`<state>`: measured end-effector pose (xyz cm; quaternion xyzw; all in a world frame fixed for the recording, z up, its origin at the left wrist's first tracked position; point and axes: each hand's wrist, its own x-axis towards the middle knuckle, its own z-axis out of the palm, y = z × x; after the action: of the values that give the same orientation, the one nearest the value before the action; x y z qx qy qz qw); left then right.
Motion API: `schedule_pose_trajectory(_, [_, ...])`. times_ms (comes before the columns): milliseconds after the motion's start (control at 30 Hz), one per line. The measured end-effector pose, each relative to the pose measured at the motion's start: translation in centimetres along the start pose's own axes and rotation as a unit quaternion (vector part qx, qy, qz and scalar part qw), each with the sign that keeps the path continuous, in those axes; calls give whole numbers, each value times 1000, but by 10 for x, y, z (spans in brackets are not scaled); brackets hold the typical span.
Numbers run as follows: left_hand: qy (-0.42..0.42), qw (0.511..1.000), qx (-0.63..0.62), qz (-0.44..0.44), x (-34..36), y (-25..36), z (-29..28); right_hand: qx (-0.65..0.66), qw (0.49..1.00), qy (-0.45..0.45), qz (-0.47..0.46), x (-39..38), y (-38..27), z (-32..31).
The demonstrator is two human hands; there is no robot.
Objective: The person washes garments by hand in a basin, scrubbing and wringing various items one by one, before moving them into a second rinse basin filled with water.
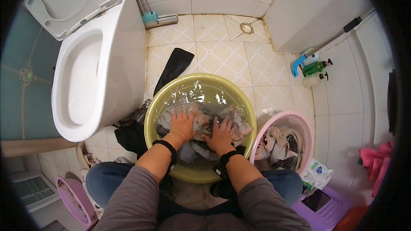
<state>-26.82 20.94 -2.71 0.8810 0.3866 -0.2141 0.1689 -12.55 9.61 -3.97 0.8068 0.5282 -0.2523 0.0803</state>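
Sideways in long axis, wet clothes (201, 122); left hand (183, 125), right hand (220, 137) atop, fingers (184, 116) spread.

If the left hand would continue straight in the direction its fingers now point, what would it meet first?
Most likely the wet clothes in the yellow-green basin, which the left hand seems to touch; their depth in the water is hard to judge.

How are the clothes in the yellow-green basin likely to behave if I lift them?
The clothes will probably hang floppy, since they lie in crumpled folds. They're likely heavy for their size, being partly submerged in the water. Their wet surface may also make them somewhat slippery.
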Motion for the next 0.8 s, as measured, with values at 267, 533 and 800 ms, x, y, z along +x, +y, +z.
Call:
schedule_pose_trajectory(267, [-42,996,-55,-51,43,3,-6,53,994,-88,48,39,-4,-4])
schedule_pose_trajectory(533, [-69,993,-5,-96,70,1,-5,74,987,-112,90,63,-6,-24])
schedule_pose_trajectory(800, [94,978,-182,-28,23,-19,-1,141,989,-42,13,37,26,-6])
